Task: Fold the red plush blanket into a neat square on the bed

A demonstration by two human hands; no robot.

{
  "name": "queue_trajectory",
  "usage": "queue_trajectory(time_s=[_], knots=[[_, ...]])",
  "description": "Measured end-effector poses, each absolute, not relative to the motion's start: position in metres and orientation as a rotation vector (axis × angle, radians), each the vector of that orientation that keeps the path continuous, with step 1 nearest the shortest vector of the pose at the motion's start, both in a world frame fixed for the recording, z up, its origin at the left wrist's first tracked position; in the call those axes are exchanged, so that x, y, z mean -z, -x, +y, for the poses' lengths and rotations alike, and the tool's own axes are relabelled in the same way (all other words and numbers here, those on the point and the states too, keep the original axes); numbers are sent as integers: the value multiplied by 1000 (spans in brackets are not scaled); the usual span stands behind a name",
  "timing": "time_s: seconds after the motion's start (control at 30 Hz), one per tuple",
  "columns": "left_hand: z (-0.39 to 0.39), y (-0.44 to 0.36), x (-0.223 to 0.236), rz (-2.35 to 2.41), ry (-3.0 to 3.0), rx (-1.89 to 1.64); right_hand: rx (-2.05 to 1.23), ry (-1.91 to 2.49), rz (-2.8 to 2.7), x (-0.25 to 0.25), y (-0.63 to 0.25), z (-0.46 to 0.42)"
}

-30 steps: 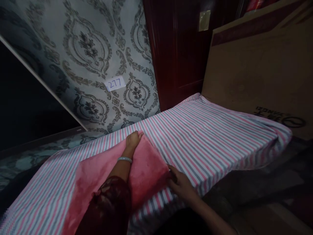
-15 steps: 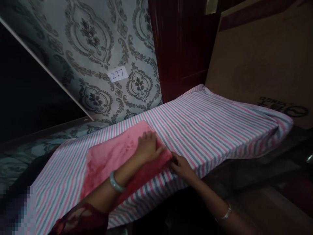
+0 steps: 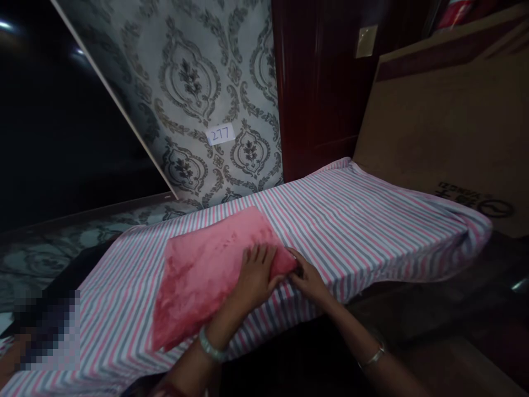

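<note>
A folded pink fleece cloth [image 3: 206, 270] lies on a surface covered by a pink, grey and white striped sheet [image 3: 355, 220]. My left hand [image 3: 254, 275] rests flat on the cloth's near right part, fingers stretched out and apart. It wears a pale bangle at the wrist. My right hand [image 3: 308, 278] is at the cloth's near right corner, fingers curled and pinching that corner. A thin metal bangle sits on that wrist.
Patterned grey wallpaper [image 3: 194, 82] with a small label reading 277 [image 3: 220, 134] stands behind the surface. A dark red wooden door [image 3: 318, 94] is at the back. A large cardboard box [image 3: 450, 121] leans at the right. The floor at the near right is dark.
My left hand slid from the cloth's far edge back to its near right part. The right hand stayed at the near right corner. The view shifted left.
</note>
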State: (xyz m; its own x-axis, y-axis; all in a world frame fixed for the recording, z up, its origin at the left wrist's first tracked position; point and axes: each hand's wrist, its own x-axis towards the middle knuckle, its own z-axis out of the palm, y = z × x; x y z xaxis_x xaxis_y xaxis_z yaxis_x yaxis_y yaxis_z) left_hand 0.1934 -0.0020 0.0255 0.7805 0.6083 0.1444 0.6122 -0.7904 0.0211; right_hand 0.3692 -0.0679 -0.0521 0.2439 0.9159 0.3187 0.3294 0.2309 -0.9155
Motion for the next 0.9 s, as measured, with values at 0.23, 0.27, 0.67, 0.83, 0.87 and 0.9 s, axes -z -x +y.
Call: queue_trajectory(time_s=[0.23,0.27,0.67,0.83,0.87,0.9], knots=[[-34,-58,7,-1082,2467,353,-199,1514,-1693,58,-362,-81],[-35,-43,10,-1100,2408,360,-132,1556,-1749,59,-361,-80],[-34,42,18,-1104,2215,515,371,1476,-1961,23,-380,-45],[-23,41,-21,-1120,2261,726,465,1488,-1882,-21,-380,-30],[-20,39,-37,-1128,2268,776,472,1452,-1852,-32,-382,-27],[-16,37,-56,-1150,2283,824,471,1400,-1823,-45,-383,-24]])
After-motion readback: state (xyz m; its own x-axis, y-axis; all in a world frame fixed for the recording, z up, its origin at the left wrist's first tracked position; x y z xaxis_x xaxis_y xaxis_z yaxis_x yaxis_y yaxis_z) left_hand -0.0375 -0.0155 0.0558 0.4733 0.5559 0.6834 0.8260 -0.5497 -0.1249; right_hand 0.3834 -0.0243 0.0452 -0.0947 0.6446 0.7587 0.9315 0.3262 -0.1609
